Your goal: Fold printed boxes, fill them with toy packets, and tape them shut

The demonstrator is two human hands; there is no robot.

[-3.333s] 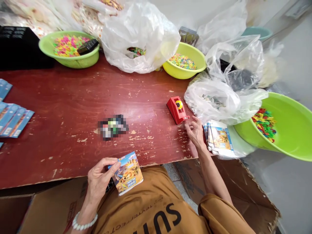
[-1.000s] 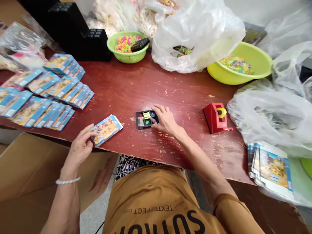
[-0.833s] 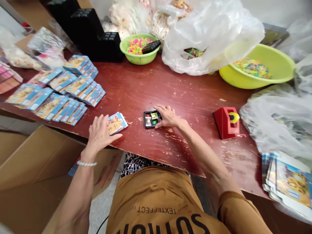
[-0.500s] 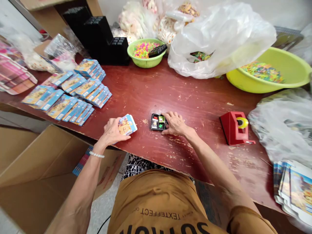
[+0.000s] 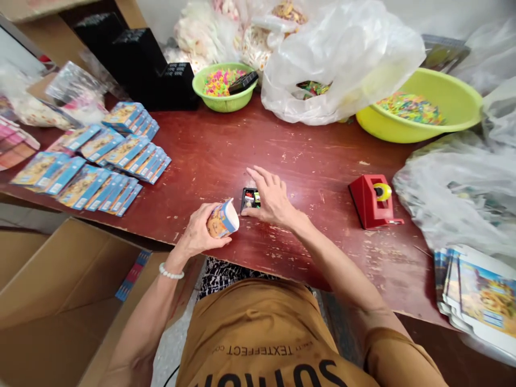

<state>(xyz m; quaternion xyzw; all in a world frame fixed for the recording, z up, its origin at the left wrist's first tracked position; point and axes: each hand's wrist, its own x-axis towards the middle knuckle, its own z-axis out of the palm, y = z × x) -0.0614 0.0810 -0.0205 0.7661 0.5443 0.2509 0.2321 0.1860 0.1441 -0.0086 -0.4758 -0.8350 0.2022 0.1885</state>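
Observation:
My left hand (image 5: 197, 230) is closed round a small printed cardboard box (image 5: 222, 221), squeezed so that its end gapes toward the right. Just right of the box, a small black compartment tray (image 5: 243, 200) lies on the table, with little red, green and whitish pieces in its sections. Over the tray's right part hovers my right hand (image 5: 274, 196), thumb and fingers spread apart. The thumb is at the tray's near edge; whether it touches cannot be told. The hand hides the tray's right side.
Rows of packed blue boxes (image 5: 86, 185) lie at left, above a big carton (image 5: 60, 269). Black tray stacks (image 5: 141, 54), a green basket (image 5: 226, 102), a plastic bag (image 5: 342, 59) and a yellow-green basin (image 5: 455, 113) line the back. A red tape dispenser (image 5: 368, 204) and flat boxes (image 5: 479, 290) are right.
My right hand has gone from the tray's right edge to above it, its fingers spreading wider. My left hand has brought the box nearer the tray, and the box's end now gapes wider.

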